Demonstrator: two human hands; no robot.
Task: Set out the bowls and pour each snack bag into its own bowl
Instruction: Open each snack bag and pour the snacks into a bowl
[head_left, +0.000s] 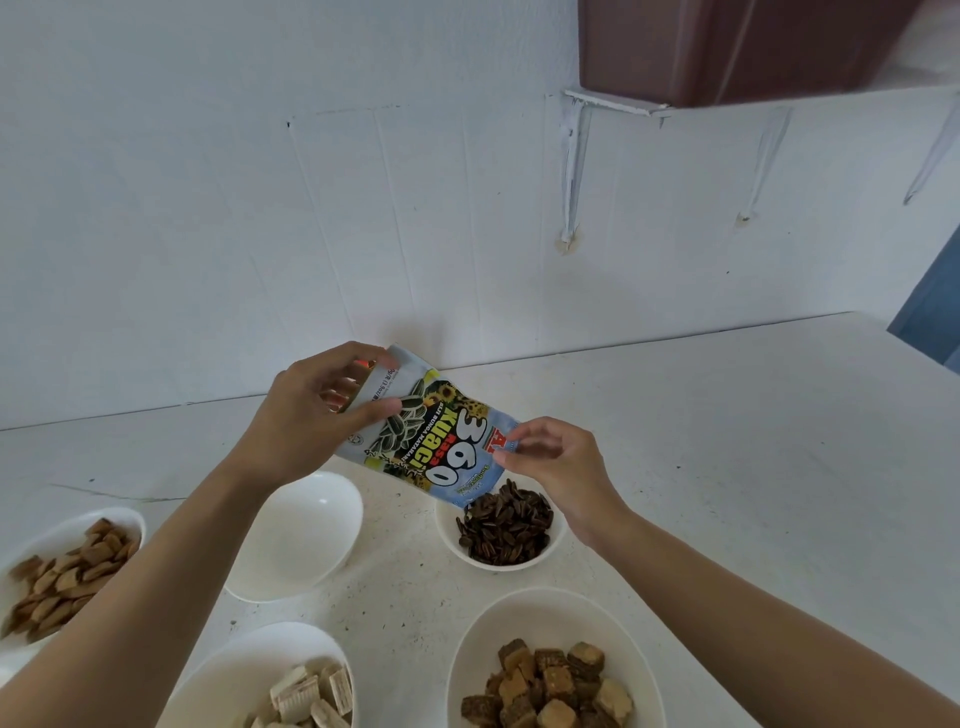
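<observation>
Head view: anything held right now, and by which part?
The seed bag, tipped over the seed bowl. Left hand grips its raised bottom end; right hand pinches the side edge near its mouth.

Left hand (306, 410), right hand (550, 462), forearms (156, 571) seemingly bare

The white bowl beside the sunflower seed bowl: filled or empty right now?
Empty. The white bowl shows only its bare white inside, while the sunflower seed bowl next to it holds dark seeds.

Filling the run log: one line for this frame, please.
step: pour seeds | left hand: grips seed bag raised end | right hand: pinches its mouth | seed bowl: under mouth, holds seeds | empty bowl: beside it
</observation>
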